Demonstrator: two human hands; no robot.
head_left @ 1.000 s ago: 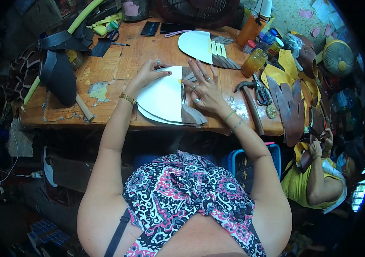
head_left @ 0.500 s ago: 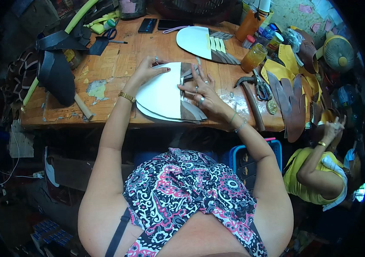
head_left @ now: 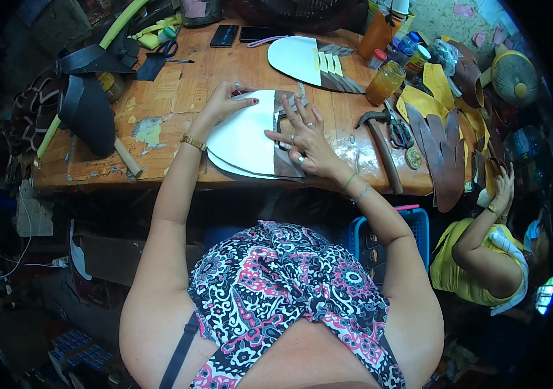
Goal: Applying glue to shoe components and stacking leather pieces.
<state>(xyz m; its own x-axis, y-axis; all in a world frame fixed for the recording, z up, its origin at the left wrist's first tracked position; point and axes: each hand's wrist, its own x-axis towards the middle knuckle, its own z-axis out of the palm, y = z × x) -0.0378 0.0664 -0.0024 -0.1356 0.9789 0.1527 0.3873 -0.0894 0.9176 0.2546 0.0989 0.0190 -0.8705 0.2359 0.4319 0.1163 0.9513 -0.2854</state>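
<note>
Right hand (head_left: 305, 133): fingers spread apart over the brown end of the rounded white stack (head_left: 244, 133), at the tabletop's (head_left: 179, 94) front edge. Left hand (head_left: 226, 107): thumb on stack; cannot tell whether clamped. Near strips (head_left: 288, 168), previously fanned, now lie squarer, apparently evening that end.

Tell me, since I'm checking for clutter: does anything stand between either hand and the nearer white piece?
Nothing visible does: the left hand touches the white piece, and the right hand lies over its brown end. The hammer and scissors lie off to the right.
</note>
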